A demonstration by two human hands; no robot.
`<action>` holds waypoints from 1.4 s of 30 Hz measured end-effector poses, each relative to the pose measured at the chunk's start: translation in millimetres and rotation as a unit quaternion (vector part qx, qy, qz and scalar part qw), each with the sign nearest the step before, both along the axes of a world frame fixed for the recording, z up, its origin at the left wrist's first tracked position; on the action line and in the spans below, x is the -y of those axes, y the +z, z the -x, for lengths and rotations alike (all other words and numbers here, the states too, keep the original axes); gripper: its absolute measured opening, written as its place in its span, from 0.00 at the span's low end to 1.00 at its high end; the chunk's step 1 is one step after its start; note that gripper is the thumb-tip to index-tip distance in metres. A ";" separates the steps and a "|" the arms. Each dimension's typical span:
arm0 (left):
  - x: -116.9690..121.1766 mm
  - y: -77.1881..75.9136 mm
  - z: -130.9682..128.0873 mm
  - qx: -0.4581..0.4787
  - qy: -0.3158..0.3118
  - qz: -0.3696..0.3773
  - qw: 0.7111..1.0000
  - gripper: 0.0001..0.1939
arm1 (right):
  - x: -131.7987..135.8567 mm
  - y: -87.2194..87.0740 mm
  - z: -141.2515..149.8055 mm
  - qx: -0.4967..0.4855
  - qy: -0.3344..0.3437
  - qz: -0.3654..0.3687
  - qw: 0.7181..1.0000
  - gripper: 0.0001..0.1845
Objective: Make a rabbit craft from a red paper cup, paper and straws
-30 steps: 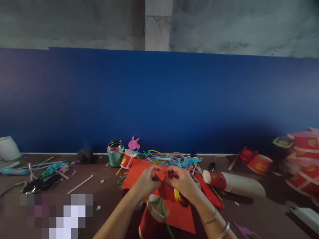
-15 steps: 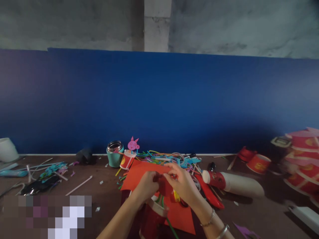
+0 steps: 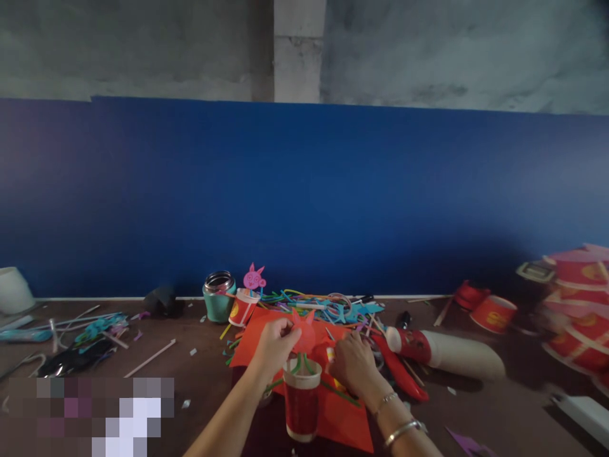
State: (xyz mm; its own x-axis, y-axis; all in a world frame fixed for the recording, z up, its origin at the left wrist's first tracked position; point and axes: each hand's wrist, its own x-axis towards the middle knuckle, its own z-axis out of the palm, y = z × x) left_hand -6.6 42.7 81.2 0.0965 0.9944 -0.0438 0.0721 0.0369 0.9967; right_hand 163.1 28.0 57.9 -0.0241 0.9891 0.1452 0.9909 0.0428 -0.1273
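My left hand (image 3: 276, 346) pinches a red paper cutout (image 3: 304, 334) with two pointed ears, holding it upright above a paper cup. That red-and-white cup (image 3: 301, 406) stands in front of me, with green straws (image 3: 304, 364) in its mouth and more green straw sticking out at its sides. Over the orange-red paper sheet (image 3: 345, 422), my right hand (image 3: 353, 363) reaches down with curled fingers beside a yellow stick-like item (image 3: 330, 355), partly hidden by the hand. A thin metal tip (image 3: 329, 332) shows near its fingers. What these fingers grip is hidden.
Behind the sheet lie many coloured straws (image 3: 309, 298). A teal flask (image 3: 219, 298) and a cup with a pink pig-like face (image 3: 254, 277) stand back left. A white-and-red bottle (image 3: 457, 355) lies right, near stacked red cups (image 3: 578, 330). Straws and scraps (image 3: 95, 330) litter the left.
My right hand has let go of the red cutout and moved down to the sheet. My left hand keeps the cutout, now turned into view. The cup stands more upright.
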 end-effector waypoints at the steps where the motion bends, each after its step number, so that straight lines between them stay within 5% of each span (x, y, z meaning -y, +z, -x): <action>1: -1.1 -1.1 0.4 -0.012 0.001 -0.013 1.000 0.10 | -0.4 3.2 0.2 0.002 -0.004 -0.002 1.000 0.08; 5: -7.7 -7.9 1.0 -0.081 0.019 -0.074 0.994 0.09 | 1.4 27.4 1.7 -0.061 -0.016 -0.044 0.997 0.07; 9: -7.3 -9.5 -1.9 -0.116 0.037 -0.091 0.988 0.08 | 12.1 43.8 11.5 -0.190 0.085 -0.147 0.967 0.05; 13: 0.1 -5.3 -5.5 -0.156 0.044 -0.117 0.980 0.07 | 21.3 43.6 23.6 -0.199 0.134 -0.196 0.951 0.04; 21: 6.6 -0.7 -8.7 -0.138 0.026 -0.124 0.982 0.08 | 19.3 41.4 22.6 -0.151 0.115 -0.222 0.956 0.03; 28: 2.6 0.2 -5.7 -0.116 0.040 -0.104 0.987 0.08 | 21.9 44.7 23.4 -0.175 0.123 -0.206 0.955 0.03; 33: 2.6 5.3 -1.9 0.016 0.010 -0.053 0.998 0.10 | 14.3 40.7 15.6 -0.151 0.064 -0.201 0.966 0.08; 39: 7.7 19.0 3.1 0.116 -0.009 0.062 0.991 0.13 | 0.4 27.3 -1.4 -0.045 -0.015 -0.042 0.998 0.14; 42: 8.0 18.5 5.5 0.128 -0.014 0.080 0.988 0.13 | -3.1 22.5 -1.8 -0.084 -0.004 -0.051 0.995 0.13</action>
State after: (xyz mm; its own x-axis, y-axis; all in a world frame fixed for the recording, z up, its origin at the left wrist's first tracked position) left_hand -12.0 34.7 99.6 0.1530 0.9735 -0.1699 -0.1788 0.1964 0.9641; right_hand 164.9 31.1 80.4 0.0176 0.9691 0.2462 0.9561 0.0557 -0.2876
